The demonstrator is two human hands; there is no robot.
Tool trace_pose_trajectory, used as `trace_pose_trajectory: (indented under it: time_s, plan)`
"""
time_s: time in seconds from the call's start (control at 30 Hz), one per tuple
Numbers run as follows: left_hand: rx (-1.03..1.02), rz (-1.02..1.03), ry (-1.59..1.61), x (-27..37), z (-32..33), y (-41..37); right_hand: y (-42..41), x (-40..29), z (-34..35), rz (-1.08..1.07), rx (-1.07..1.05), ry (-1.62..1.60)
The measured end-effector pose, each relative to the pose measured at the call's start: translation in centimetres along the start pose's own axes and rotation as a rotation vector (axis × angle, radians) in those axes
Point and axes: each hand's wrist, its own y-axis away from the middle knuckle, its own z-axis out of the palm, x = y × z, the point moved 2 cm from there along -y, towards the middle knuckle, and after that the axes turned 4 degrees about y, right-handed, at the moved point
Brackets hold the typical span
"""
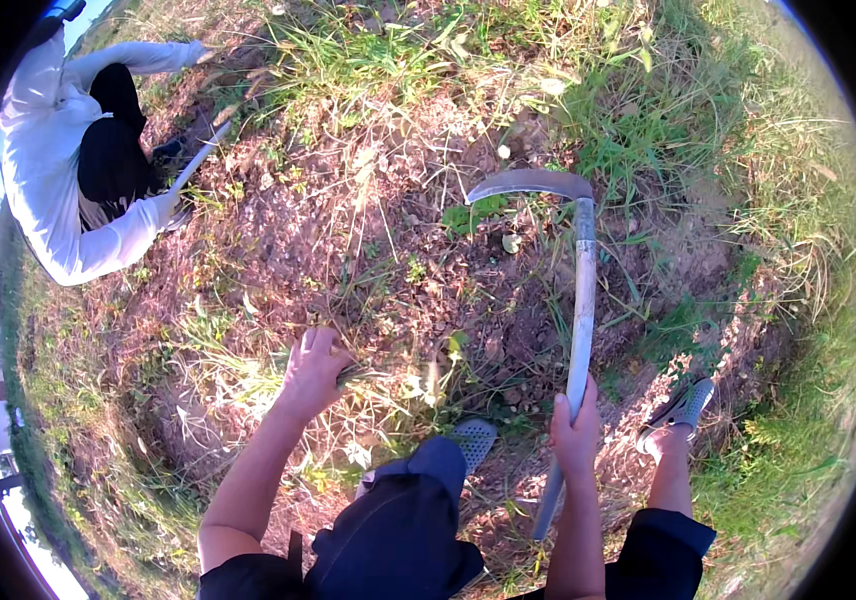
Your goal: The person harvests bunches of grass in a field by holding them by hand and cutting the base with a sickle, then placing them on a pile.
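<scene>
A sickle (583, 300) with a long wooden handle and a curved metal blade is held in my right hand (576, 431), which is closed around the lower part of the handle. Its blade (533, 181) points left over the weedy soil, near a small green leafy plant (473, 215). At the left, my left hand (315, 373) grips a bunch of cut or pulled grass (357, 373), its fingers curled. Dry, pale grass (248, 379) lies around and below that hand.
A person (60, 172) in a white long-sleeved top crouches at upper left, holding a pale handle (203, 157). My feet in perforated clogs (475, 442) stand on the soil, the right one farther out. Tall green grass (645, 127) grows at upper right.
</scene>
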Motion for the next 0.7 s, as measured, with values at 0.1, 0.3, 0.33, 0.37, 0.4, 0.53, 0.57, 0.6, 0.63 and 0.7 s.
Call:
trace_pose_trajectory:
  time_s: [0.1, 0.3, 0.33, 0.37, 0.4, 0.53, 0.57, 0.6, 0.63, 0.7]
  plan:
    - [0.413, 0.051, 0.054, -4.4, -0.4, -8.1, 0.2, -0.4, -0.1, 0.002, 0.027, -0.072]
    - [0.078, -0.769, 0.331, -10.4, 7.0, -20.0, 1.2, -2.0, -0.1, 0.033, 0.041, -0.22]
    - [0.047, -0.734, 0.262, -10.1, 7.9, -20.6, 1.4, -2.2, -0.1, 0.032, 0.055, -0.216]
    - [-0.007, -0.72, 0.166, -9.7, 8.4, -20.7, 1.5, -2.3, -0.1, 0.027, 0.068, -0.217]
    - [0.062, -0.732, 0.289, -9.0, 8.7, -20.5, 1.5, -2.4, -0.1, 0.057, 0.075, -0.23]
    - [0.014, -0.568, 0.156, -5.1, 8.0, -18.7, 0.0, -5.1, 0.5, -0.276, 0.118, 0.069]
    - [0.031, -0.498, 0.152, -4.0, 7.5, -17.6, -0.9, -5.8, 0.8, -0.232, 0.075, 0.058]
    - [0.027, -0.423, 0.17, -2.7, 7.1, -16.1, -2.2, -7.0, 1.7, -0.301, 0.049, 0.084]
    - [0.03, -0.344, 0.186, -1.4, 6.6, -14.7, -3.7, -8.3, 2.6, -0.402, 0.029, 0.085]
    - [0.045, -0.166, 0.216, 0.5, 5.9, -11.4, -7.0, -10.4, 5.0, -0.452, -0.092, 0.106]
